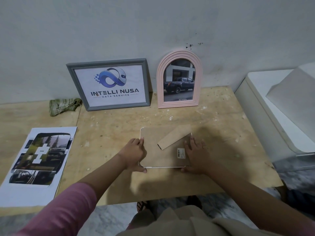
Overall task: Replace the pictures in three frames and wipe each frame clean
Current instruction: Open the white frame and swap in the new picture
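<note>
Your left hand (134, 151) grips the left edge of the white frame (163, 149), fingers curled over the top and thumb along the near edge. Your right hand (196, 155) holds the right side the same way, fingers spread on the brown backing and thumb at the near right corner. The frame lies face down on the table (119, 126), in the middle, close to the front edge. Its stand flap (174, 137) slants across the backing, and a barcode sticker (181, 152) sits just beside your right fingers.

Against the wall stand two more frames. The grey frame (109, 84) shows a logo print, and the pink arched frame (179, 79) to its right shows a dark pickup truck. A green cloth (64, 106) lies crumpled just left of the grey frame. At the table's left end you have a sheet of printed pictures (40, 160) with shapes cut out of it. A white appliance (279, 106) stands right of the table.
</note>
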A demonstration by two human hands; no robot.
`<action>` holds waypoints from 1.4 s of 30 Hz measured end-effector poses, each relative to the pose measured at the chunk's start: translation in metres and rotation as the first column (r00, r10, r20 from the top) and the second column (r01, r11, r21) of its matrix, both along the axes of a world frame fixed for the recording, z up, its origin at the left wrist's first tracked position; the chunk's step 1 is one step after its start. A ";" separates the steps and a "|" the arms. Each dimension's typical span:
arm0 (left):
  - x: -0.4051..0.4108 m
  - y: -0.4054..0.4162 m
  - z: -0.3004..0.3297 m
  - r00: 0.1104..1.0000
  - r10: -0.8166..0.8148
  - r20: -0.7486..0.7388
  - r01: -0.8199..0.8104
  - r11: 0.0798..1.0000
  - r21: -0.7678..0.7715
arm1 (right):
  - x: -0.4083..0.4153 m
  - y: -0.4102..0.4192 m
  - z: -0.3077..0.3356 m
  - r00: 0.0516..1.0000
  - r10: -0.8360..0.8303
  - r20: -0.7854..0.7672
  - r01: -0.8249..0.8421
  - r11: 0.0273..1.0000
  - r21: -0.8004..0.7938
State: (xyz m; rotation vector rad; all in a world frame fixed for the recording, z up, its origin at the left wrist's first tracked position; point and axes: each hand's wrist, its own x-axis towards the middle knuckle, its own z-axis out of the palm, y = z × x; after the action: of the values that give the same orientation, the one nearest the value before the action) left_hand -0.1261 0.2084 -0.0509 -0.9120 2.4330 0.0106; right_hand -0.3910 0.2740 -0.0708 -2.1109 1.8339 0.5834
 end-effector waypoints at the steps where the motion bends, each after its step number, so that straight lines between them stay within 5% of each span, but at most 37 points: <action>1: -0.001 0.000 0.002 1.000 0.004 -0.002 -0.004 1.000 0.023 | 0.000 0.000 0.000 1.000 0.012 -0.024 -0.012 1.000 -0.004; 4: 0.001 -0.004 0.002 0.994 0.075 -0.078 -0.069 0.995 0.078 | -0.001 -0.001 0.000 1.000 0.028 0.008 -0.028 0.999 0.033; 6: 0.004 -0.010 0.005 0.947 0.218 -0.235 -0.199 0.975 0.103 | -0.006 -0.002 0.000 0.966 -0.116 0.230 0.112 0.993 0.031; 10: -0.002 -0.025 0.003 0.495 0.671 -0.552 -0.589 0.727 0.354 | -0.015 -0.013 0.006 0.563 -0.460 0.687 0.628 0.778 0.007; 12: -0.008 -0.034 -0.003 0.290 0.769 -0.569 -0.717 0.569 0.403 | -0.013 -0.028 0.009 0.436 -0.578 0.690 0.765 0.641 0.054; 14: -0.013 -0.040 -0.008 0.179 0.843 -0.507 -0.778 0.437 0.452 | -0.011 -0.045 0.006 0.348 -0.669 0.656 0.823 0.554 0.128; 19: -0.025 -0.050 -0.018 0.067 0.894 -0.443 -0.776 0.326 0.541 | -0.008 -0.069 0.000 0.167 -0.766 0.621 0.858 0.423 0.292; 25: -0.033 -0.060 -0.021 -0.272 0.886 -0.375 -0.673 0.103 0.733 | -0.010 -0.075 -0.007 -0.022 -0.744 0.667 0.845 0.343 0.410; 34: -0.024 -0.071 -0.020 -0.302 0.882 -0.361 -0.513 0.169 0.841 | -0.024 -0.083 -0.013 -0.458 -0.594 0.661 0.640 0.296 0.709; 40: -0.023 -0.073 -0.021 -0.324 0.877 -0.354 -0.490 0.165 0.856 | -0.018 -0.081 0.005 -0.516 -0.573 0.637 0.620 0.264 0.739; 42: -0.024 -0.073 -0.020 -0.327 0.878 -0.349 -0.482 0.163 0.861 | -0.017 -0.082 0.008 -0.442 -0.595 0.671 0.662 0.289 0.692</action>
State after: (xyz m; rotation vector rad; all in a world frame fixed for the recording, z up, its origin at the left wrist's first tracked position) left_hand -0.1501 0.1355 -0.0712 -2.6487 1.6349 1.9762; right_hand -0.4081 0.1921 -0.0623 -0.3149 1.6279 -1.0329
